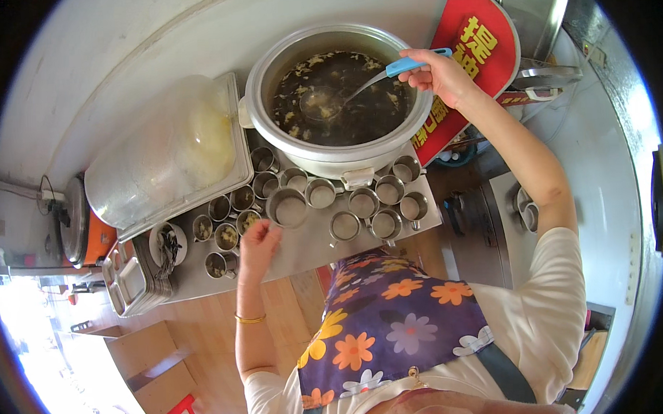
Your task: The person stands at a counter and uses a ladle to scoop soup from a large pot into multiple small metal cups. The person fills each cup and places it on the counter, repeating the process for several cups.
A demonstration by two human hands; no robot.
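Note:
My right hand [433,75] grips the blue handle of a metal ladle [368,88], whose bowl is down in the dark soup [355,113] with pale flecks. The soup fills much of a large white electric pot [263,122]. With my left hand [261,242] I hold a steel mug [287,207] by its handle, left of and below the pot. No soup shows in that mug. Several steel mugs [364,203] stand on the table below the pot and look empty. Toward the left, several more mugs [226,236] hold food with pale bits.
Left of the pot lies a metal tray [236,139] under a clear, fogged cover. Farther left are a plate of spoons [168,245] and stacked compartment trays [128,280]. A red sign [473,38] leans at the right. The steel table's edge [311,265] is near my body.

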